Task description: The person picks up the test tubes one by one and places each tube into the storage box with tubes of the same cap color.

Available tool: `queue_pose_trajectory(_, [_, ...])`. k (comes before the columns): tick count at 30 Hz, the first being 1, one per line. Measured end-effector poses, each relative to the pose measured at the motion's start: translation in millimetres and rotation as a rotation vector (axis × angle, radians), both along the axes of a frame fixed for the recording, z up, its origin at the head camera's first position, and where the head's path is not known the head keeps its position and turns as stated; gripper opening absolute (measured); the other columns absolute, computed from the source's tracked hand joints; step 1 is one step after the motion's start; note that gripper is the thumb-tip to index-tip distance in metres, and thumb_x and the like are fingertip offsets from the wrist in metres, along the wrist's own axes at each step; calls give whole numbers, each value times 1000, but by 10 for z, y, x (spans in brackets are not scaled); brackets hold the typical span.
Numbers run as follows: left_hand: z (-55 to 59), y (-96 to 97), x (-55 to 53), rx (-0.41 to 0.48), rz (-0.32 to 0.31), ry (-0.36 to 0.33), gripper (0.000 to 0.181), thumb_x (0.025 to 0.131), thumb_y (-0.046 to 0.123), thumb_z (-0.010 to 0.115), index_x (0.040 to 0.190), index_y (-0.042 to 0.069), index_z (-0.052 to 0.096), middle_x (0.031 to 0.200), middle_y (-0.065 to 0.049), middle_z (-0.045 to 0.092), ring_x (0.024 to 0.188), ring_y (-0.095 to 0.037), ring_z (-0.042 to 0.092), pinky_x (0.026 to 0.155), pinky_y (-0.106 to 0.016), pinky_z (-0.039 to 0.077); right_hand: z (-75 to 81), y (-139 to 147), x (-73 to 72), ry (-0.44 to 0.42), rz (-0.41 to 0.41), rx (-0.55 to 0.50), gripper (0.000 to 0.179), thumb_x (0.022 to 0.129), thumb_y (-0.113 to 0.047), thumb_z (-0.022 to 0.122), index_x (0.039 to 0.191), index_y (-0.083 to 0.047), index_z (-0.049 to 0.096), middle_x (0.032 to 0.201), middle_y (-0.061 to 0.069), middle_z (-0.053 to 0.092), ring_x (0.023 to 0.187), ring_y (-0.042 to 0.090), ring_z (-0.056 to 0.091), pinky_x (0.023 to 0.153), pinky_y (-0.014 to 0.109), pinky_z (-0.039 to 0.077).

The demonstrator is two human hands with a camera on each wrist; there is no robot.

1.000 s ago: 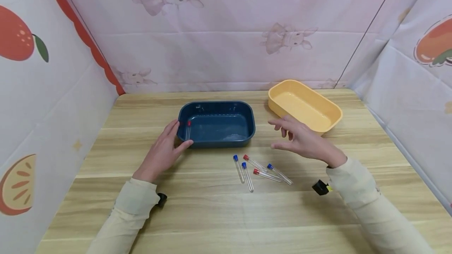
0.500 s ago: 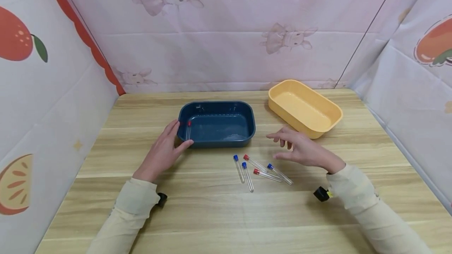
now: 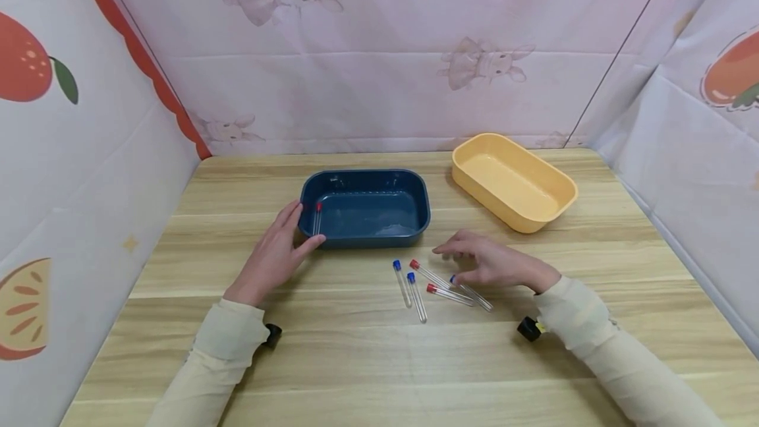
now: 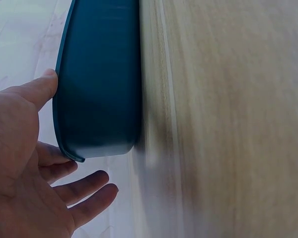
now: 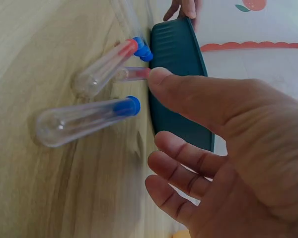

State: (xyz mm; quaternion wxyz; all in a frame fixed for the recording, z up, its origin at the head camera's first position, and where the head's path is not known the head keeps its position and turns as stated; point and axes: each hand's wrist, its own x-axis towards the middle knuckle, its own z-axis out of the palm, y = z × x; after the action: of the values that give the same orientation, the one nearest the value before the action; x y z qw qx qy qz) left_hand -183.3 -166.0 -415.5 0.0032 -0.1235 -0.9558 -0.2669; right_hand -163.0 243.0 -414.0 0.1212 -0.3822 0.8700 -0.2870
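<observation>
My left hand [image 3: 269, 256] rests against the left end of a dark blue plastic bin [image 3: 373, 241], thumb and index finger touching its rim. In the left wrist view the other fingers hang loose beside the bin wall [image 4: 99, 79]. A red-capped test tube [image 3: 317, 216] lies inside that bin. Several clear test tubes lie on the table, such as a blue-capped tube [image 3: 418, 298] and a red-capped tube [image 3: 450, 295]. Just over the rightmost blue-capped tube [image 5: 89, 121] hovers my right hand [image 3: 495, 261], holding nothing, thumb apart from the bent fingers. In the head view its thumb partly covers that tube's cap.
A yellow plastic bin [image 3: 510, 193] stands at an angle at the back right, with nothing in it. The wooden table [image 3: 332, 361] is enclosed by printed fabric walls [image 3: 356, 97] at the back and both sides.
My right hand has moved down and to the left, from beside the yellow bin to over the tubes. The left hand stays on the blue bin.
</observation>
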Motion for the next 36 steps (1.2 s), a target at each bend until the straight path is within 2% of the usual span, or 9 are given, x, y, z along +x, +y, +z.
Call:
queue_pose_trajectory(6, [4, 6, 2, -6, 2, 6, 90, 84, 66, 46, 149, 10, 19, 154, -4, 12, 137, -28, 19, 104, -54, 26, -26, -33, -17, 9, 1, 48, 59, 78, -24, 76, 131, -14, 54, 122, 2, 52, 100, 19, 51, 88, 37, 45])
queue_pose_trajectory(12, [10, 13, 5, -3, 1, 7, 86, 86, 60, 51, 149, 9, 19, 154, -6, 13, 137, -29, 19, 104, -55, 26, -29, -62, -20, 40, 17, 76, 60, 76, -22, 78, 131, -14, 54, 125, 0, 49, 109, 16, 46, 94, 38, 41])
queue_pose_trajectory(21, [7, 20, 11, -4, -13, 1, 86, 87, 58, 51, 149, 8, 18, 154, -7, 12, 137, -30, 19, 104, -55, 25, -42, -107, -29, 20, 42, 91, 65, 74, -23, 80, 132, -14, 52, 128, 3, 46, 114, 18, 41, 96, 41, 39])
queue_pose_trajectory(31, [-3, 4, 7, 0, -15, 3, 84, 88, 57, 50, 149, 9, 19, 154, -3, 11, 138, -28, 19, 105, -53, 25, -55, -152, -62, 63, 77, 98, 71, 72, -28, 81, 135, -16, 50, 128, 2, 45, 114, 16, 41, 96, 40, 40])
queue_pose_trajectory(36, [4, 7, 16, -2, -14, 2, 85, 88, 58, 50, 149, 8, 19, 154, -4, 11, 137, -29, 19, 104, -54, 26, -45, -166, -66, 34, 60, 134, 71, 73, -31, 80, 136, -20, 49, 130, 0, 43, 114, 13, 39, 97, 37, 39])
